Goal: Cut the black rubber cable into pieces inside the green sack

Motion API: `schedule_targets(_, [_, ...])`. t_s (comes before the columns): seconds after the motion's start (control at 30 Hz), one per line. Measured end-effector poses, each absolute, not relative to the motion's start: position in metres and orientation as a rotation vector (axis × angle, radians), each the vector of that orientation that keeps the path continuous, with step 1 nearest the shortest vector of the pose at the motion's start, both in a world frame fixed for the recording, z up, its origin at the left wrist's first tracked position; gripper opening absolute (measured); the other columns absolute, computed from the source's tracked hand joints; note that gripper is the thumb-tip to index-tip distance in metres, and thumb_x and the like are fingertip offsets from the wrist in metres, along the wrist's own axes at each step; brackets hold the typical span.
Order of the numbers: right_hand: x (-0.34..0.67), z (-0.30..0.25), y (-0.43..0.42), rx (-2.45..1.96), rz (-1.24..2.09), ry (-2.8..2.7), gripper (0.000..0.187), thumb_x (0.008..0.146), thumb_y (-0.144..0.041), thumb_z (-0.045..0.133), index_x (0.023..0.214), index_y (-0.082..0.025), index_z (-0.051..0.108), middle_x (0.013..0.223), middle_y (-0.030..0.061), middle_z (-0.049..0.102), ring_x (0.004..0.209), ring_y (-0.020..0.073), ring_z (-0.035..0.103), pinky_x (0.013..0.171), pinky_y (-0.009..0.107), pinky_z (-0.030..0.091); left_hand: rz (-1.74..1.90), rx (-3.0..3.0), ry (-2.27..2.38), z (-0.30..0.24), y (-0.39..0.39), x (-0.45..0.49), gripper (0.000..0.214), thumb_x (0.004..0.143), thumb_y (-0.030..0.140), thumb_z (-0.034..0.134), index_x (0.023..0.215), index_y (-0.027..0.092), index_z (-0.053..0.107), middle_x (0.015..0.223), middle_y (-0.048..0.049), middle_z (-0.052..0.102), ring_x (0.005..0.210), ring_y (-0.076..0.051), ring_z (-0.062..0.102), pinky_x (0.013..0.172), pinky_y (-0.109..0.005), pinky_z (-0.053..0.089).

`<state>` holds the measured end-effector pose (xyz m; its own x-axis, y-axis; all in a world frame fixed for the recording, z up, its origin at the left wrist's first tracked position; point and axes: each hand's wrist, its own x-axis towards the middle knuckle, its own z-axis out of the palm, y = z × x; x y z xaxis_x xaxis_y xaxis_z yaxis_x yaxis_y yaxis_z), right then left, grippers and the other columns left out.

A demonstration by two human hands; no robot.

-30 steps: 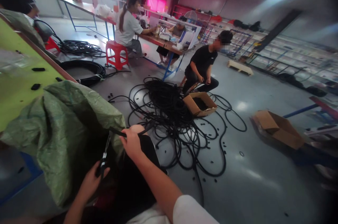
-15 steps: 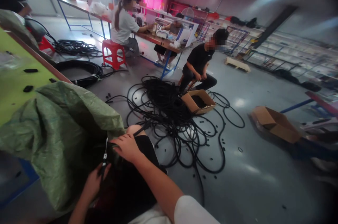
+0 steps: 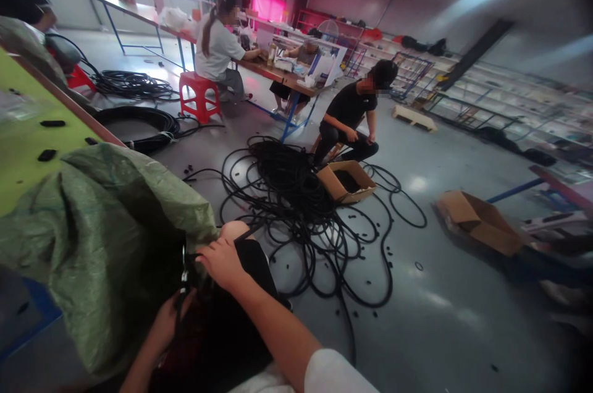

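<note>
My left hand (image 3: 167, 319) is closed around the dark handles of what look like shears (image 3: 185, 275), whose silver metal head points up and away from me. Just right of the tool, my right hand (image 3: 222, 262) has its fingers curled over a black hose (image 3: 245, 233). That hose runs back across my knee toward the tangled pile of hose (image 3: 296, 180) on the floor. A green woven sack (image 3: 125, 195) with a dark open mouth lies directly left of the tool. Where the hose meets the shears is too dark to make out.
A cardboard box (image 3: 328, 184) stands beside the hose pile, near a seated person in black (image 3: 354, 112). Another box (image 3: 456, 207) is at right. A yellow-green tabletop (image 3: 28, 133) edges my left. Farther back are a red stool (image 3: 200, 96), people at tables and small scattered black pieces.
My hands keep nearly the same place. The shears' silver head looks wider and more curved than before. Across the floor, the seated person's hands have moved apart.
</note>
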<state>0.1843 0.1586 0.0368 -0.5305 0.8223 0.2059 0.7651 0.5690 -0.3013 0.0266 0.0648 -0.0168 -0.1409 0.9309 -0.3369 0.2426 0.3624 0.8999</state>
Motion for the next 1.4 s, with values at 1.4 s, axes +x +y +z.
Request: schedule_targets(1.4, [0.182,0.028,0.160,-1.323,0.392,-2.381,0.018,0.090,-0.023,0.048,0.097,-0.022,0.064,0.102,0.0068,0.063,0.107,0.0249,0.045,0.091,0.038,0.021,0.912,1.101,1.578,-0.041,0.055,0.010,0.053,0.078,0.055,0.060,0.108,0.011,0.061,0.091,-0.0066,0.067,0.078,-0.018,0.060,0.071,-0.027,0.046])
